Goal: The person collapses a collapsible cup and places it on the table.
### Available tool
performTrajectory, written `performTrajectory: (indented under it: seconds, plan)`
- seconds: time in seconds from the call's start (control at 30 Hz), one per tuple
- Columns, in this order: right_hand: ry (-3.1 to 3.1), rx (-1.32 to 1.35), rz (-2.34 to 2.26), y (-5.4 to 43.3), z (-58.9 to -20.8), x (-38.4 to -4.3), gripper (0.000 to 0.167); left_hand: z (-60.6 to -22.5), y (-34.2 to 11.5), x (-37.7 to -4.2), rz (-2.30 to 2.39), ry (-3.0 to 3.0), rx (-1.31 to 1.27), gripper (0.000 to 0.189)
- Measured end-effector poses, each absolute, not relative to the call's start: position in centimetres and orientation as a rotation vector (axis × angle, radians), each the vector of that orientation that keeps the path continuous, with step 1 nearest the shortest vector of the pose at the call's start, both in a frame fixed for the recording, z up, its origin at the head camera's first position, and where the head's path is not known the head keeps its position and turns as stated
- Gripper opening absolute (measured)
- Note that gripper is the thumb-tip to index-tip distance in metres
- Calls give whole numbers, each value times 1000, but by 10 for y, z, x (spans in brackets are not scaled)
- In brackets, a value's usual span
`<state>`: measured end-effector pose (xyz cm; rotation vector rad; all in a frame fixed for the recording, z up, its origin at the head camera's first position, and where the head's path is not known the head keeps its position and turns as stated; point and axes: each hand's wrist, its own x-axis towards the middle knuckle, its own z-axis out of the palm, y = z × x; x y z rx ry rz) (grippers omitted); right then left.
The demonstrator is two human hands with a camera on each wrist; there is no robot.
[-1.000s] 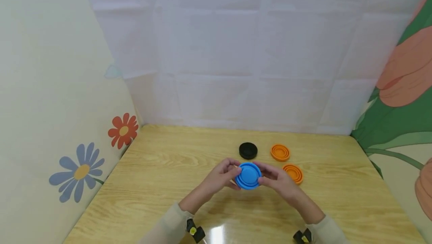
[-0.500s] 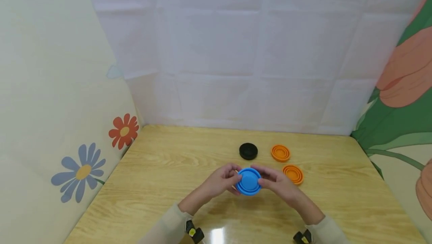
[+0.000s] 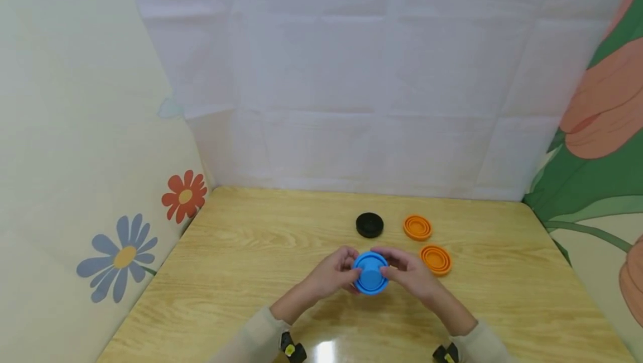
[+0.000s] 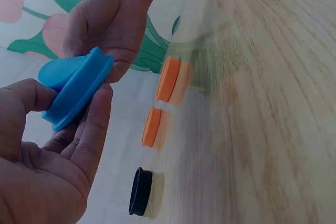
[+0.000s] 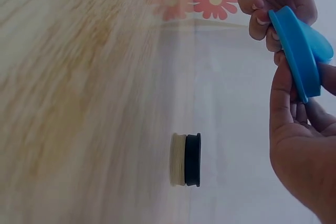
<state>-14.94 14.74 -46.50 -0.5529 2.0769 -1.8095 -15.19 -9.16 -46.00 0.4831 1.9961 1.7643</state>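
Observation:
A blue collapsible cup [image 3: 372, 273], folded nearly flat, is held above the table between both hands. My left hand [image 3: 334, 273] pinches its left side, thumb on the near face and fingers behind the rim. On the opposite side, my right hand [image 3: 409, 276] grips it the same way. Its round middle bulges out on the thumb side, slanting, as the left wrist view shows on the blue cup [image 4: 76, 85]. In the right wrist view, the fingers lie along the back of the cup's rim [image 5: 294, 51].
Beyond the hands a black collapsed cup [image 3: 369, 225] lies on the wooden table [image 3: 261, 234]. Two orange collapsed cups, one farther back [image 3: 417, 228] and one nearer [image 3: 436, 260], lie to its right. A white cloth [image 3: 321, 100] hangs behind the table.
Both hands have lowered the blue cup slightly toward me and kept hold of it. Their thumbs have moved in over its middle, which now looks tilted. The other cups stay put.

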Motion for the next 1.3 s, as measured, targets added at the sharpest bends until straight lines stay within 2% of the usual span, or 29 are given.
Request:
performTrajectory:
  seconds: [0.13,0.37,0.63,0.93,1.3]
  plan:
    - [2101,-536,-1797,147,-466,-149,51,-460,-93,-151,1757,1998,486,30]
    - [2143,-553,-1786,146,-464,-149,48,-460,-95,-153,1758,1987,479,43]
    - [2207,-558,-1743,143,-463,-148,40,-460,-94,-153,1723,2022,501,34]
    - [2051,-527,-1807,144,-462,-147,50,-456,-93,-151,1732,2060,489,30]
    - [2105,-480,-1830,142,-461,-147,47,-457,-95,-152,1744,1964,518,42]
